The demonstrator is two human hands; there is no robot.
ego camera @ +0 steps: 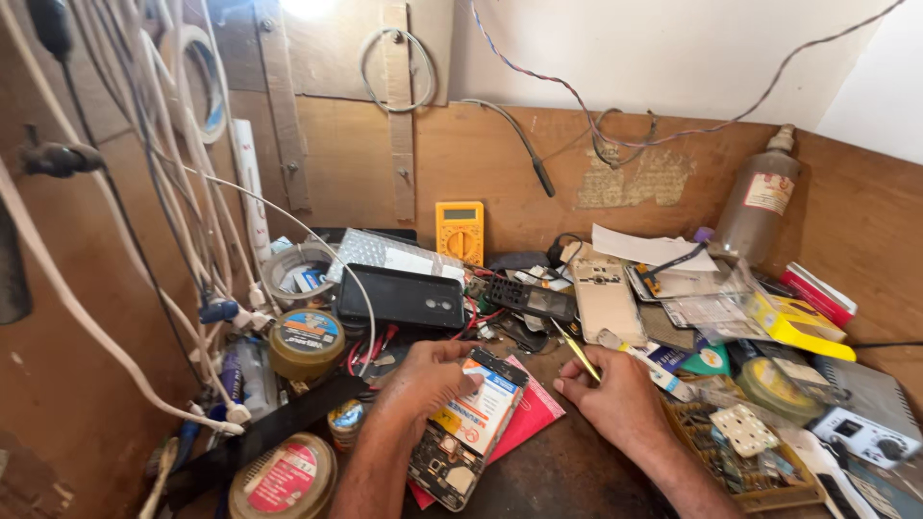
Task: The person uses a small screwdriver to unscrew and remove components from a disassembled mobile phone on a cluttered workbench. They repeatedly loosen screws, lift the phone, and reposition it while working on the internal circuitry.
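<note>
Opened phone (468, 428) lies back-up on a red sheet (532, 415) at the front of the desk (567, 471), tilted toward the left hand. The sheet likely serves as a work mat that keeps small parts visible.

Left hand (423, 380): grip curled over the phone's upper left edge, thumb and fingers pressing on the battery (486, 404) area. This pins the body flat so it cannot slide.

Right hand (615, 394): grip pinched on yellow tweezers (575, 351), tips pointing up-left, just beside the phone's top corner but apart from it. The tip end is thin and blurred, so I cannot tell if it holds anything.

Surroundings: black phone shell (402, 298) and yellow multimeter (460, 231) behind, tape rolls (306, 341) at left, a brown bottle (760, 202) at back right. All stand within arm's reach of the work.
</note>
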